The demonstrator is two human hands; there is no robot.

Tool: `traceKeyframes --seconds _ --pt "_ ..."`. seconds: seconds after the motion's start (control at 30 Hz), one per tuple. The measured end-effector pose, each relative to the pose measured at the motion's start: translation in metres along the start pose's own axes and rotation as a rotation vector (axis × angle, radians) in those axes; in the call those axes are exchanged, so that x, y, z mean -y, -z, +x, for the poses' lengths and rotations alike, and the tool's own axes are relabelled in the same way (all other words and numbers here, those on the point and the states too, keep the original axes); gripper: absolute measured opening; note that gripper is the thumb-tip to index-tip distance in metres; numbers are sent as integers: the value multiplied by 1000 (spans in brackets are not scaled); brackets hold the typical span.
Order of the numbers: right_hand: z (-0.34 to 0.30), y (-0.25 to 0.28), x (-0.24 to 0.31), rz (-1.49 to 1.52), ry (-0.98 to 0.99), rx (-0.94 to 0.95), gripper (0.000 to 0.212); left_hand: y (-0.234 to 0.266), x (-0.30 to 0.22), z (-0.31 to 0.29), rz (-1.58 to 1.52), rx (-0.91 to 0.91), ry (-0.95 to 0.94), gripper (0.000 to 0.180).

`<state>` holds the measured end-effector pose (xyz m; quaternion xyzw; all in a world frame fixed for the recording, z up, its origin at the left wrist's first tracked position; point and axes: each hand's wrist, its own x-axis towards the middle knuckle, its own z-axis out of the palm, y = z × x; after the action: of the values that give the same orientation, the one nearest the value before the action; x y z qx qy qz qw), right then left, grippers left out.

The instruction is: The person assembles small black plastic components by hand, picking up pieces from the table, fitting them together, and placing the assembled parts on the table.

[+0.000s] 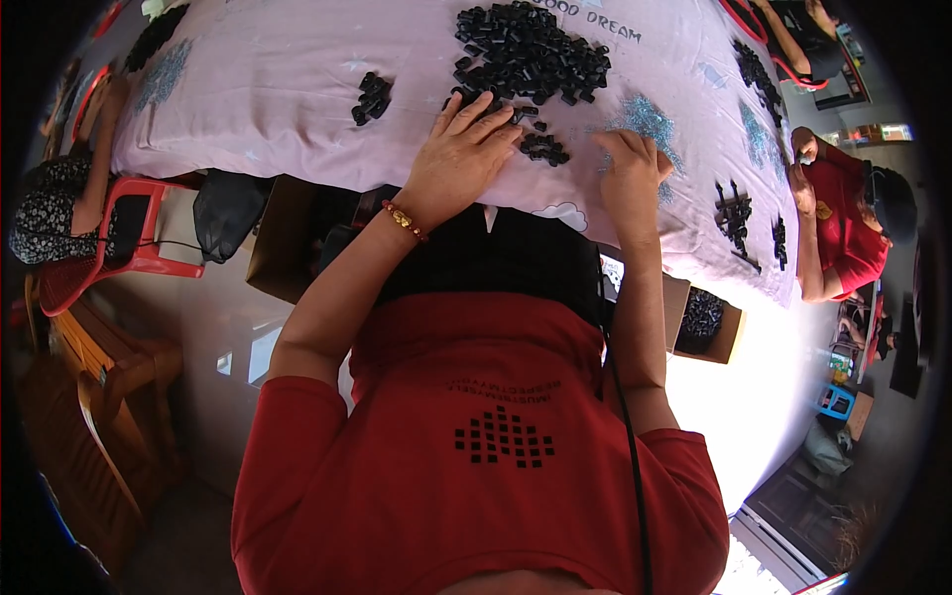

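Note:
My left hand [464, 149] lies palm down with its fingers stretched out, its fingertips on the near edge of a big heap of small black plastic pieces [531, 55]. A few loose black pieces [543, 150] lie just right of its fingers. My right hand [635, 178] is at the near side of a scatter of tiny shiny silver-blue parts [650, 119]. Its fingers are bent together in a pinch, and whatever is between them is too small to make out. A smaller group of black pieces [372, 97] sits left of the heap.
A pale pink cloth [268, 109] covers the table. Farther right lie joined black pieces [735, 218]; beyond them a person in red [853, 218] works. Another person sits at the left by a red chair [149, 233]. Boxes [734, 335] stand below the table edge.

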<state>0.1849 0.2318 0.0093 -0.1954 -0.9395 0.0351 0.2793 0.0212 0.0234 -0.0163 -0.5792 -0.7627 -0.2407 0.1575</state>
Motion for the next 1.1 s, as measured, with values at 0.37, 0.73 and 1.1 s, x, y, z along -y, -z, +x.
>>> traceKeyframes --seconds 0.37,0.73,1.1 --pt "1 1 1 12 -51 -17 42 -1 0 0 -2 -23 -9 31" --pt "4 2 6 13 -26 -55 40 0 -1 1 7 -27 -8 30" --pt "5 1 8 -70 25 52 42 1 -1 0 -3 -14 5 31"
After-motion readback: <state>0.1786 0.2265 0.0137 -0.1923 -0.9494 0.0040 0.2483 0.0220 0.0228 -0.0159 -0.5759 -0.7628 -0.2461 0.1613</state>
